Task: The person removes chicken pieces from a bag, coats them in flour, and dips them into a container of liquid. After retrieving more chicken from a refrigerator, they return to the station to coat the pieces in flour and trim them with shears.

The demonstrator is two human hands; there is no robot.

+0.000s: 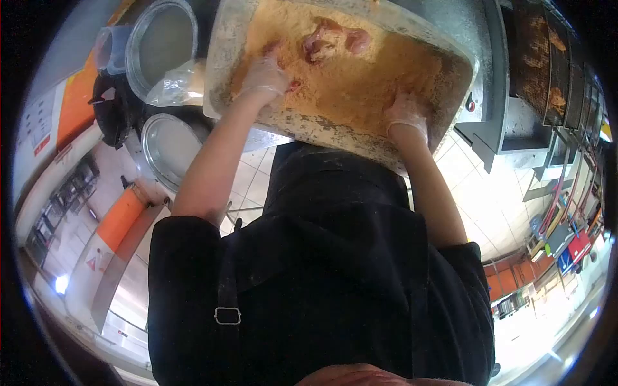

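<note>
A large tub (336, 132) of orange-tan breading (357, 87) is in front of me. My left hand (265, 76), in a clear plastic glove, is in its left part, closed about a piece of raw chicken (294, 85); red meat shows on both sides of the hand, and the fingers are partly covered by breading. At the tub's right end is my gloved right hand (407, 114), its fingers sunk in the breading, so their pose and anything in them are hidden. More raw chicken (322, 42) lies partly coated near the tub's far side, apart from both hands.
Left of the tub are a round metal pan (168, 38), a second round pan (170, 145), a clear plastic bag (177, 87) and a clear plastic jug (112, 48). Wire baskets (544, 71) with browned pieces stand at right, beside a metal counter edge (492, 83).
</note>
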